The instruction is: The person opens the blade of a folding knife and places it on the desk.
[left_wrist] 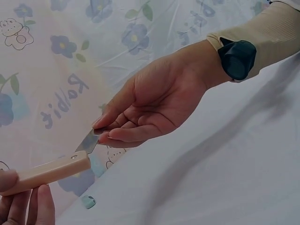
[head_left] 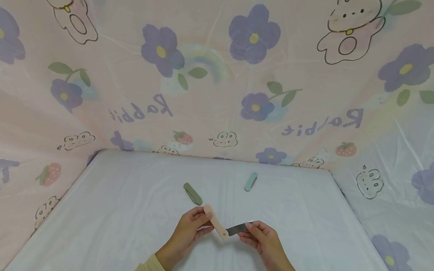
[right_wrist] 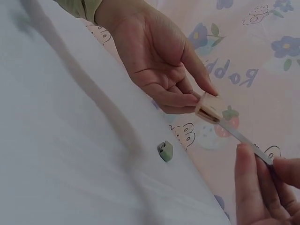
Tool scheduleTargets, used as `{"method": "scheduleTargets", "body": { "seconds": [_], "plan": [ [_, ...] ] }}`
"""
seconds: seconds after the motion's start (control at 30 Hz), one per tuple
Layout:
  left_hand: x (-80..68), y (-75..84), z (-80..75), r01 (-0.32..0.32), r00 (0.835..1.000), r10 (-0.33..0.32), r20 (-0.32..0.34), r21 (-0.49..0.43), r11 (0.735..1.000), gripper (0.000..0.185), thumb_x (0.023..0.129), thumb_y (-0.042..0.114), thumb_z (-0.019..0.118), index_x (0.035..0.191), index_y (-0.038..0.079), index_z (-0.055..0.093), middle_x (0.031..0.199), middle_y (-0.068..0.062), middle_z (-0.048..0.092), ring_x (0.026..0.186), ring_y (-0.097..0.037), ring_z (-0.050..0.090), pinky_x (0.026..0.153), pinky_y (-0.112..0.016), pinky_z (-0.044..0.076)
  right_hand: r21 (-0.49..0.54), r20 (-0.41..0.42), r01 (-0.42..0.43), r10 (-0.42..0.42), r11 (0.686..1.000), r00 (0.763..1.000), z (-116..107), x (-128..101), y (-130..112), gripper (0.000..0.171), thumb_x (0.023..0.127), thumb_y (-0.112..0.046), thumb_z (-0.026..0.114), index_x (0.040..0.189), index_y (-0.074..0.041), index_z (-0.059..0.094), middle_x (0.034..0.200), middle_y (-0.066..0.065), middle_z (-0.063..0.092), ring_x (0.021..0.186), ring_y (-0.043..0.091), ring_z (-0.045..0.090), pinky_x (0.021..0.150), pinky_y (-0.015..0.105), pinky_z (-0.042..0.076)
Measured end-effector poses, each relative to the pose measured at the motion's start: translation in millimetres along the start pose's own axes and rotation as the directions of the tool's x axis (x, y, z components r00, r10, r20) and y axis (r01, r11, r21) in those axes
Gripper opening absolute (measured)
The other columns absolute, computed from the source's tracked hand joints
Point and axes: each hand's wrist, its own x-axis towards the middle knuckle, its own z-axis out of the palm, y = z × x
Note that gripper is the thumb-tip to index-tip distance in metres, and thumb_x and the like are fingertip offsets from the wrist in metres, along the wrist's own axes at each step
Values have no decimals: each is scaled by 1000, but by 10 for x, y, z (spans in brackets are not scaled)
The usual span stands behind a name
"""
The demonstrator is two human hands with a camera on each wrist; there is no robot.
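Observation:
A folding knife with a pale peach handle is held between both hands, its metal blade swung partly out at an angle. My left hand pinches the handle near its far end, thumb on top. The right hand pinches the blade between thumb and fingers, covering its tip. In the left wrist view the pivot end of the peach handle faces the right hand. From the right wrist, the blade shows nearly edge-on, leaving the slot in the handle.
A green folding knife lies closed on the white-covered table, just beyond the left hand. Farther back and to the right lies a closed teal one. Printed curtains with flowers and rabbits surround the table at the back and sides.

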Motion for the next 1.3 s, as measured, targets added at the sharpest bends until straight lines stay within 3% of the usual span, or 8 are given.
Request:
{"method": "scheduleTargets", "body": {
  "seconds": [0.33, 0.6, 1.03, 1.3],
  "plan": [
    [-38, 57, 35, 11, 998, -15, -61, -67, 998, 41, 88, 14, 64, 119, -5, 46, 104, -12, 59, 95, -22, 61, 87, -38, 49, 76, 11, 27, -28, 997, 1000, 25, -9, 0, 18, 92, -11, 58, 99, 5, 52, 96, 16, 65, 90, 24, 66, 86, 37, 49],
    [-53, 70, 59, 2, 995, -12, -94, -113, 994, 39, 90, 12, 61, 120, -5, 44, 106, -12, 56, 98, -22, 59, 89, -38, 48, 156, -70, 20, -9, 988, 997, 81, -9, -7, 18, 89, -10, 62, 96, 3, 52, 95, 17, 65, 90, 27, 66, 86, 38, 49],
    [-86, 87, 123, -16, 992, -15, -129, -236, 972, 39, 93, 6, 56, 126, -7, 39, 106, -12, 56, 99, -23, 59, 91, -37, 46, 243, -186, 83, -38, 966, 982, 179, -35, 17, 5, 93, 0, 53, 89, 0, 50, 93, 19, 66, 89, 28, 66, 85, 39, 49],
    [-94, 84, 171, -39, 987, -11, -159, -307, 951, 32, 93, 3, 54, 121, -5, 42, 103, -11, 55, 94, -21, 60, 91, -37, 46, 284, -213, 90, -29, 955, 977, 217, -74, 23, 11, 91, -5, 57, 96, 2, 51, 100, 21, 63, 91, 27, 65, 88, 38, 48]
  ]
}}
